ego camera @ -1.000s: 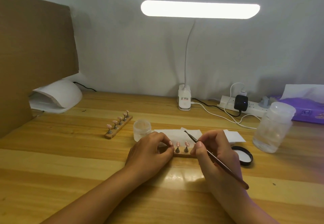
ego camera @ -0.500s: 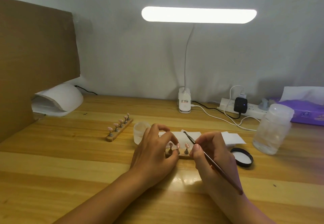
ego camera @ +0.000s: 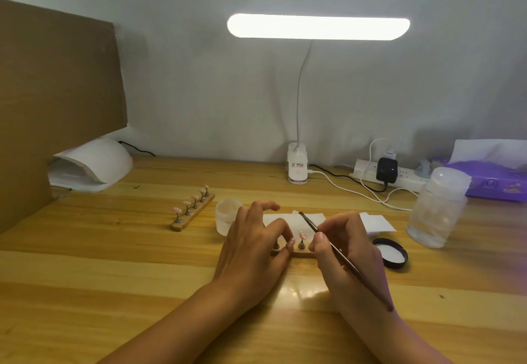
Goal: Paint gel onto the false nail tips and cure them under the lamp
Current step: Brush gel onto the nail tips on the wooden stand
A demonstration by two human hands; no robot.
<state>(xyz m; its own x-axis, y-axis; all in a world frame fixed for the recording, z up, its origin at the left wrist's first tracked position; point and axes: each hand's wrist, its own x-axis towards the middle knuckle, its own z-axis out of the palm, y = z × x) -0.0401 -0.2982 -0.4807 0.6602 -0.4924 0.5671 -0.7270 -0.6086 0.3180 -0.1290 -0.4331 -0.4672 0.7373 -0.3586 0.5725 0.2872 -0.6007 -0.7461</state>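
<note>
A short wooden nail stand (ego camera: pixel 302 254) lies between my hands, mostly hidden by them. A pink false nail tip (ego camera: pixel 302 235) stands on its peg there. My left hand (ego camera: pixel 253 245) pinches another pink tip (ego camera: pixel 290 244) between thumb and finger over the stand. My right hand (ego camera: pixel 346 246) holds a thin dark gel brush (ego camera: pixel 345 262), bristles pointing up and left, clear of the tips. A second wooden stand (ego camera: pixel 192 213) with several pink tips lies to the left. The white curing lamp (ego camera: pixel 91 164) sits at the far left.
A small frosted jar (ego camera: pixel 225 218) stands behind my left hand, its black lid (ego camera: pixel 390 252) right of my right hand. White wipes (ego camera: pixel 376 221), a clear bottle (ego camera: pixel 437 207), a desk lamp base (ego camera: pixel 297 167), a power strip (ego camera: pixel 385 174) with cables and a purple tissue pack (ego camera: pixel 496 181) line the back.
My left hand has lifted its fingers from the stand's end and now pinches one pink tip. My right hand and brush stay in much the same place.
</note>
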